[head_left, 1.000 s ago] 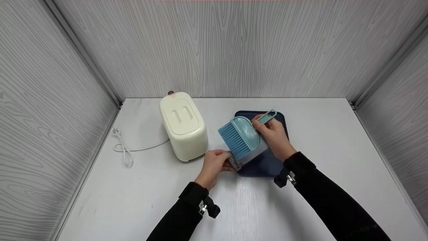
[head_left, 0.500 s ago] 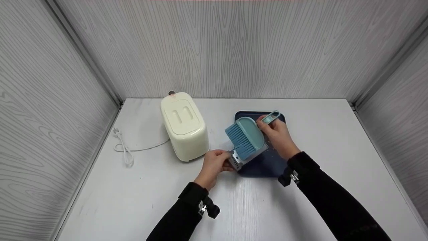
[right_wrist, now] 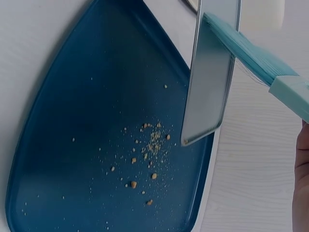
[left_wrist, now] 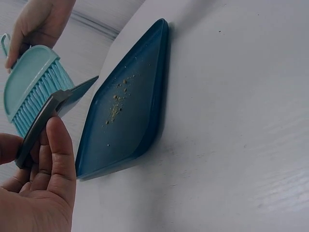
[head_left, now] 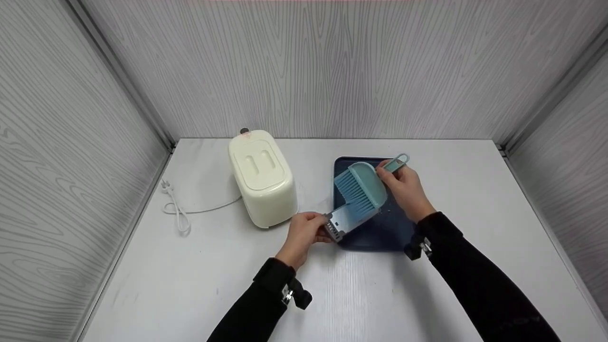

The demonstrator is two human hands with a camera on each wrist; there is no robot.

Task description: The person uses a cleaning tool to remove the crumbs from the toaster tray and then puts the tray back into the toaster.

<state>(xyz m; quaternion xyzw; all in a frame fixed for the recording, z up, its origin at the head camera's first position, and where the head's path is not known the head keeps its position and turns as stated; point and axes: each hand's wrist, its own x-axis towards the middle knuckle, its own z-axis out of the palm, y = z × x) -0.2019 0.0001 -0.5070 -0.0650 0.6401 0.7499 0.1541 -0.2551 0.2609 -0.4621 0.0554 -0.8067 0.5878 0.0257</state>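
My left hand [head_left: 304, 235] pinches the dark end of a metal crumb tray [right_wrist: 207, 92], which tilts over a dark blue tray [head_left: 380, 237]. My right hand [head_left: 403, 190] holds a light-blue brush [head_left: 373, 185] by its looped handle. The brush's bristles [right_wrist: 236, 43] touch the crumb tray's metal surface. Brown crumbs [right_wrist: 153, 145] lie scattered on the blue tray, thickest below the crumb tray's lower end. One small crumb clings at that end's corner in the right wrist view.
A cream toaster [head_left: 263, 180] with a lid on top stands left of the hands. Its white cord [head_left: 209, 210] runs left to a bundled plug [head_left: 166, 187]. Grey wood-grain panels [head_left: 323, 71] wall the white table [head_left: 228, 285] at the back and sides.
My right hand has moved to the right with the brush, sweeping the bristles along the crumb tray toward its far end. The left hand and crumb tray have stayed in place.
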